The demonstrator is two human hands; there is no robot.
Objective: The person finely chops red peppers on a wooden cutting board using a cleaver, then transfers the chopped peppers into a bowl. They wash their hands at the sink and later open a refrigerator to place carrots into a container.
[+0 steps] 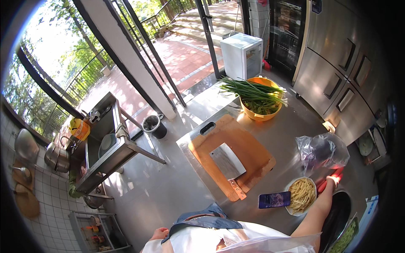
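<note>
At the right of the steel worktable, my right hand (333, 181) closes on a long red vegetable (337, 172), perhaps a carrot or pepper. Another red piece (321, 186) lies beside it. Just left of my forearm, a white bowl (293, 213) holds pale cut strips (302, 194), and a smartphone (274, 200) with a lit screen touches its edge. My left hand (160, 233) hangs by my side over the floor, fingers curled; its palm is hidden. A Chinese cleaver (227, 161) lies flat on the wooden cutting board (253, 148), wooden handle towards me.
A clear plastic bag (326, 151) lies behind the red vegetables. Scallions (253, 90) rest across a yellow basin (259, 117) at the table's far end. A dark round pan (340, 208) sits at right. Across the floor are a steel sink (104, 164) and a bin (155, 126).
</note>
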